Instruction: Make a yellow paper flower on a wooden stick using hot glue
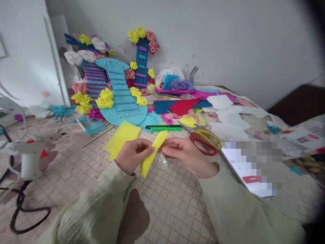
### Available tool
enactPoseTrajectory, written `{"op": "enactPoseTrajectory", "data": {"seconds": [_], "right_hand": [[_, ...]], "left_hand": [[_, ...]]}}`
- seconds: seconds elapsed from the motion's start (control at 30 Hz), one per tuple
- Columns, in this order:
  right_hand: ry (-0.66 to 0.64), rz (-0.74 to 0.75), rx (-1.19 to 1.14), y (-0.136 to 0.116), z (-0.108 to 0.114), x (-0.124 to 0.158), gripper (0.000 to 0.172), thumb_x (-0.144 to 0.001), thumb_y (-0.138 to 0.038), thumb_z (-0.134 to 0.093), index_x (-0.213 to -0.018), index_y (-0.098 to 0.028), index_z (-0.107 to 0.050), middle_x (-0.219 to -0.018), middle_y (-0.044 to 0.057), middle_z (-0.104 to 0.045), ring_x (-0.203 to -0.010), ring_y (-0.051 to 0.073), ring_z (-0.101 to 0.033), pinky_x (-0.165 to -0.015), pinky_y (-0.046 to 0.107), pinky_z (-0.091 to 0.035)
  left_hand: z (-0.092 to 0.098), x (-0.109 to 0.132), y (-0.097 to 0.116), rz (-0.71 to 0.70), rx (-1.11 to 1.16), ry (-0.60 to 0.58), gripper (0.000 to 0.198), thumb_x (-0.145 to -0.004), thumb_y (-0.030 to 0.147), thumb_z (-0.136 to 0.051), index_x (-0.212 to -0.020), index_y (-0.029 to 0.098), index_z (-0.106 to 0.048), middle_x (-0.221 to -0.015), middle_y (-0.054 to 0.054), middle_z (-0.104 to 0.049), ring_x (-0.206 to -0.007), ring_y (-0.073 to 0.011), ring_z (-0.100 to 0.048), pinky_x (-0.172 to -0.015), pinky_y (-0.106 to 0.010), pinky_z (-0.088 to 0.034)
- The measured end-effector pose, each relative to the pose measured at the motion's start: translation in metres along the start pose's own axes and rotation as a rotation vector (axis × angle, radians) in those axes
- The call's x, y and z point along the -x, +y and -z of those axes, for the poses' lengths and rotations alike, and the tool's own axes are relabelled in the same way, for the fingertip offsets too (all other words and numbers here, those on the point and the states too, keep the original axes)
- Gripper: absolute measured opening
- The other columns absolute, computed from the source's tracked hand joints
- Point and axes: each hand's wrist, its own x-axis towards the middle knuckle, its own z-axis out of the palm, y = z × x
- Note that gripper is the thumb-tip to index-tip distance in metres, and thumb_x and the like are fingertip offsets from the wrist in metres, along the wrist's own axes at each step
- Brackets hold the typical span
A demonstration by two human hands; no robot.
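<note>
- Green sleeves (91,203) sat behind the fingers (176,141).
- Left hand (130,154) pinched a long, bright yellow strip (149,160).
- Right hand (195,157) curled nearby; I couldn't tell its grip.

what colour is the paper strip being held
The folded paper strip is yellow; head view shows it.

left hand (133,154) + right hand (189,155): 2 | held yellow strip (149,163): 1 | scissors (192,130): 1 pair | cutter (164,127): 1 | glue gun (30,161): 1 | phone (236,162): 1

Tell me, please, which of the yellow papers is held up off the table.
The narrow strip, pinched in the left hand; the wider sheet lies beyond that hand, and another yellow piece lies by the scissors.
</note>
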Motion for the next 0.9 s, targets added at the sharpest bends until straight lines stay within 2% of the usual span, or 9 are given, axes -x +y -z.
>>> {"op": "enactPoseTrajectory", "data": {"seconds": [0.17, 0.3, 0.47, 0.57, 0.67, 0.8, 0.9], "right_hand": [[-0.028, -0.01, -0.047, -0.003, -0.002, 0.002, 0.027, -0.066, -0.023, -0.062, -0.092, -0.018, -0.057, -0.093, 0.004, -0.059, -0.08, 0.013, -0.056, -0.071, 0.027, -0.047], [-0.022, 0.025, 0.068, -0.002, 0.001, 0.002, 0.031, -0.067, -0.029, -0.061, -0.096, -0.019, -0.055, -0.102, 0.005, -0.055, -0.076, 0.012, -0.056, -0.071, 0.029, -0.046], [-0.081, 0.102, 0.303, 0.001, -0.002, 0.0, 0.051, -0.062, -0.03, -0.065, -0.11, -0.024, -0.048, -0.116, 0.004, -0.048, -0.104, 0.02, -0.045, -0.086, 0.035, -0.038], [-0.145, 0.183, 0.329, 0.005, -0.008, 0.0, 0.058, -0.059, -0.028, -0.068, -0.113, -0.025, -0.045, -0.116, 0.002, -0.049, -0.108, 0.02, -0.043, -0.091, 0.035, -0.033], [-0.192, 0.199, 0.273, 0.008, -0.013, -0.001, 0.049, -0.063, -0.028, -0.066, -0.108, -0.023, -0.049, -0.108, 0.002, -0.054, -0.101, 0.018, -0.048, -0.089, 0.033, -0.035], [-0.245, 0.123, 0.147, 0.009, -0.014, 0.0, 0.027, -0.071, -0.034, -0.057, -0.093, -0.018, -0.058, -0.089, 0.003, -0.06, -0.083, 0.015, -0.054, -0.075, 0.029, -0.042], [-0.223, 0.059, 0.054, 0.01, -0.014, 0.0, 0.029, -0.076, -0.041, -0.048, -0.078, -0.015, -0.061, -0.076, 0.003, -0.059, -0.074, 0.013, -0.053, -0.071, 0.028, -0.041]], "left_hand": [[0.002, -0.001, -0.001, -0.017, 0.003, 0.007, 0.015, -0.06, 0.028, -0.06, -0.061, 0.014, -0.056, -0.056, 0.003, -0.052, -0.052, -0.0073, -0.045, -0.047, -0.018, -0.036], [0.005, -0.001, -0.002, -0.002, 0.042, 0.001, 0.014, -0.06, 0.027, -0.061, -0.063, 0.014, -0.057, -0.058, 0.003, -0.052, -0.052, -0.0069, -0.045, -0.047, -0.018, -0.035], [0.008, 0.0, 0.001, 0.04, 0.079, 0.027, 0.012, -0.058, 0.026, -0.062, -0.062, 0.015, -0.058, -0.058, 0.003, -0.053, -0.051, -0.007, -0.046, -0.047, -0.018, -0.035], [0.008, 0.001, 0.002, 0.047, 0.1, 0.027, 0.012, -0.057, 0.025, -0.063, -0.061, 0.015, -0.058, -0.056, 0.004, -0.053, -0.05, -0.0065, -0.045, -0.047, -0.017, -0.035], [0.009, 0.001, 0.002, 0.048, 0.128, 0.021, 0.013, -0.057, 0.025, -0.064, -0.061, 0.014, -0.058, -0.056, 0.004, -0.053, -0.05, -0.0061, -0.045, -0.046, -0.017, -0.035], [0.009, 0.001, 0.0, 0.04, 0.203, -0.004, 0.013, -0.057, 0.025, -0.065, -0.061, 0.014, -0.057, -0.054, 0.005, -0.052, -0.047, -0.0052, -0.045, -0.044, -0.016, -0.034], [0.009, 0.001, 0.0, 0.056, 0.267, -0.005, 0.014, -0.059, 0.027, -0.064, -0.061, 0.015, -0.056, -0.051, 0.005, -0.051, -0.044, -0.0056, -0.045, -0.041, -0.017, -0.033]]}}
